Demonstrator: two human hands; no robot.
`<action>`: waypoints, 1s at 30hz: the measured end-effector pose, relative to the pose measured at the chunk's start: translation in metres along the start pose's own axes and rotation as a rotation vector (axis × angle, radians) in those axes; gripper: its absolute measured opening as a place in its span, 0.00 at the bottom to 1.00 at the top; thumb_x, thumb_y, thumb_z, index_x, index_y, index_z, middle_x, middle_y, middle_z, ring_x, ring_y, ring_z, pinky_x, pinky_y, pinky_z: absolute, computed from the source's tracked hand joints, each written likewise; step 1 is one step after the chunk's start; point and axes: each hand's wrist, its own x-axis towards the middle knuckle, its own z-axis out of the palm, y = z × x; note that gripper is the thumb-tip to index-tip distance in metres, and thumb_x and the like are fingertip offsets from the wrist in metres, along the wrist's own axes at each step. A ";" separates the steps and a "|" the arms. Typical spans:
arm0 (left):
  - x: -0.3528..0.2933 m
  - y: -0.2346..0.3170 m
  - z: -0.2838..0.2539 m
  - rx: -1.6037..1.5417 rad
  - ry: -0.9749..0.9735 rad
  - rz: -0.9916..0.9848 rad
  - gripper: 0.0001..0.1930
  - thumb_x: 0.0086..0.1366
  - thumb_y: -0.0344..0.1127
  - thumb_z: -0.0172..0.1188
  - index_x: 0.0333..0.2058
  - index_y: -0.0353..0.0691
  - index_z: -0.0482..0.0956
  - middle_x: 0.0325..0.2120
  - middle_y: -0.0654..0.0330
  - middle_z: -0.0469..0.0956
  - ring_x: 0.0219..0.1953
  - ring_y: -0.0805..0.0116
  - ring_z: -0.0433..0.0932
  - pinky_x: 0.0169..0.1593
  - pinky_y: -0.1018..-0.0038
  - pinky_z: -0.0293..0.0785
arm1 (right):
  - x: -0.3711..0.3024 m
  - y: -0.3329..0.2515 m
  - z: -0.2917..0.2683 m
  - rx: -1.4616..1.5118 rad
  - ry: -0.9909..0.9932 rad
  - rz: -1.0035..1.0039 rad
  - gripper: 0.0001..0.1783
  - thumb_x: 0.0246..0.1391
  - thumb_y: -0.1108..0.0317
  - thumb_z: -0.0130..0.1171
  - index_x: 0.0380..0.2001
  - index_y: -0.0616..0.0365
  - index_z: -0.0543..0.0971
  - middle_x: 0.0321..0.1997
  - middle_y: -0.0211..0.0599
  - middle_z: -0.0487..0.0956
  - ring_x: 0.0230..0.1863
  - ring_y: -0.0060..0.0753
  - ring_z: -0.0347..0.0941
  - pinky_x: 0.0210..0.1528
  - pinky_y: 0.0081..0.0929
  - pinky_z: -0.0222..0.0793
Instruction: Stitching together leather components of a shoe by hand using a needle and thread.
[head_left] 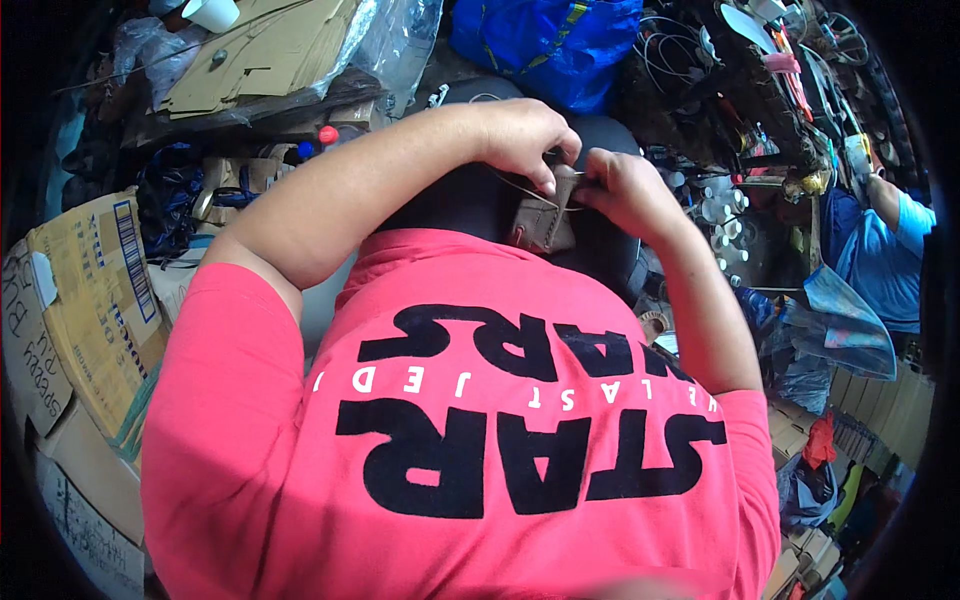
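A small brown leather piece [540, 222] with stitching along its edge is tilted over my dark-clad lap, just beyond my shirt. My left hand [528, 138] is curled above it, with thumb and finger closed at its upper edge. On its right side my right hand [628, 192] is closed, pinching a thin pale thread by the leather. More of this thread loops across the leather and to its left. My fingers partly cover the top of the piece, and the fingertips of the right hand are mostly hidden.
Flattened cardboard [265, 60] and a blue bag [548, 45] lie ahead. Several white-capped bottles [722, 215] and cluttered tools stand to the right. Cardboard boxes [95, 290] are at the left. Another person in a blue shirt [885, 260] is at the far right.
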 end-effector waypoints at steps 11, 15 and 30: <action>0.001 -0.025 0.020 -0.241 0.179 0.042 0.17 0.45 0.37 0.71 0.34 0.40 0.78 0.34 0.55 0.76 0.41 0.56 0.75 0.45 0.65 0.69 | -0.063 -0.003 0.029 0.057 0.370 -0.109 0.09 0.47 0.71 0.64 0.35 0.48 0.84 0.24 0.31 0.74 0.30 0.34 0.73 0.42 0.31 0.67; 0.000 -0.022 0.018 -0.252 0.140 0.005 0.17 0.45 0.37 0.70 0.34 0.39 0.78 0.34 0.55 0.76 0.41 0.57 0.75 0.46 0.66 0.69 | -0.055 -0.007 0.033 0.127 0.444 -0.019 0.07 0.47 0.65 0.66 0.32 0.48 0.84 0.23 0.30 0.74 0.29 0.33 0.72 0.45 0.32 0.62; -0.002 -0.024 0.019 -0.247 0.140 -0.006 0.18 0.45 0.38 0.70 0.35 0.40 0.78 0.34 0.55 0.77 0.41 0.58 0.75 0.45 0.66 0.69 | -0.044 -0.022 0.016 0.145 0.327 0.009 0.07 0.44 0.68 0.65 0.30 0.52 0.84 0.24 0.38 0.76 0.28 0.40 0.75 0.32 0.34 0.68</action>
